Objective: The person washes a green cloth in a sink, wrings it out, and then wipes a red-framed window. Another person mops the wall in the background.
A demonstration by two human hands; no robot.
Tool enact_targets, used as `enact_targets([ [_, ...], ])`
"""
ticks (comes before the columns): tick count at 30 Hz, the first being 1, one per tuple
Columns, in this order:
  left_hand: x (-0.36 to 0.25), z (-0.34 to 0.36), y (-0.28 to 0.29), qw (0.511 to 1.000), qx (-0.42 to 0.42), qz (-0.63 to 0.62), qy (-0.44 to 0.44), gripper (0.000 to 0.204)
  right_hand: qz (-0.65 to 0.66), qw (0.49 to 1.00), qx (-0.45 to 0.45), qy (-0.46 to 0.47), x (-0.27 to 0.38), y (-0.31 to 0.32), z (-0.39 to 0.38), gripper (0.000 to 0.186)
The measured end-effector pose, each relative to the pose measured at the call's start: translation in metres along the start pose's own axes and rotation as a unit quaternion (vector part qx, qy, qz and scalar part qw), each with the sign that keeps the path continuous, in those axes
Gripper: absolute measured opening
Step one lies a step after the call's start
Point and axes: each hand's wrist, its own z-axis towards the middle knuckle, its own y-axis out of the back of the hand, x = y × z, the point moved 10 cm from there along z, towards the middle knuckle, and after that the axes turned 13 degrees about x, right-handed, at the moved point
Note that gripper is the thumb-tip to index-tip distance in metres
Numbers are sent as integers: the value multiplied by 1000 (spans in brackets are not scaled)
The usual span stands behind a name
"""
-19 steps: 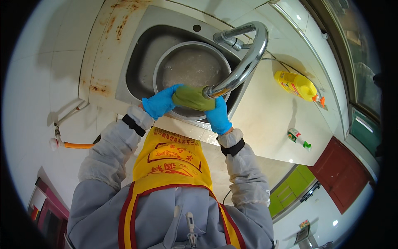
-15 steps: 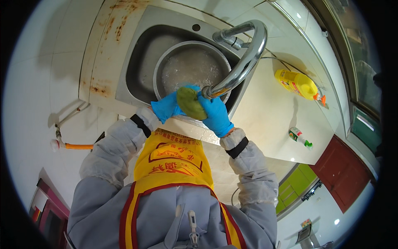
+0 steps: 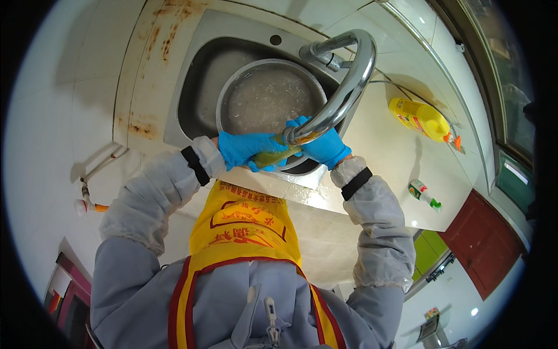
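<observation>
- At nine o'clock, low on the white tiled wall, a pipe fitting [image 3: 87, 200] with an orange end sticks out, well apart from the hands.
- At eleven o'clock the worktop rim [image 3: 142, 125] beside the basin carries brown rust stains.
- The steel sink [image 3: 197, 93] fills the upper middle, its overflow hole up toward twelve o'clock.
- A round metal bowl [image 3: 264, 96] sits inside the sink, its bottom wet and foamy.
- The left hand [image 3: 247, 150], in a blue glove, lies just left of centre over the near rim of the bowl; its fingers are curled tight around the left end of a yellow-green sponge cloth [image 3: 273, 157].
- That sponge cloth runs between the two hands, bunched into a narrow roll, over the front edge of the bowl and right beneath the tap's mouth.
- The right hand [image 3: 325, 145], also gloved in blue, closes around the cloth's right end, its fingers wrapped over; part of it is hidden behind the spout.
- The chrome tap [image 3: 349, 87] arches from one o'clock down to the centre, its outlet touching or just above the hands; which, I cannot tell.
- At two o'clock a yellow bottle [image 3: 419, 118] with an orange cap lies on the white counter [image 3: 383, 163], well apart from the sink.
- At three o'clock a small bottle [image 3: 423, 193] with a green cap lies near the counter's edge.
</observation>
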Motion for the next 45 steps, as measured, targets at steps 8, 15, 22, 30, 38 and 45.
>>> enact_targets([
  [8,-49,3,16,821,-161,548,11,46,136,990,-25,-16,-36,-34,25,19],
  [15,-60,0,16,678,-219,702,4,34,387,920,61,-25,-19,-54,29,36],
  [22,-68,-28,-9,733,-194,643,-109,30,319,947,34,8,12,-39,12,44],
  [30,-5,-6,-22,952,-28,272,-138,67,12,971,-215,104,67,9,-32,32],
  [38,25,-22,-90,928,141,-337,-72,76,-241,930,-171,218,119,16,-52,27],
  [45,4,-25,-78,996,84,20,37,56,-158,981,-53,99,92,6,-34,25],
])
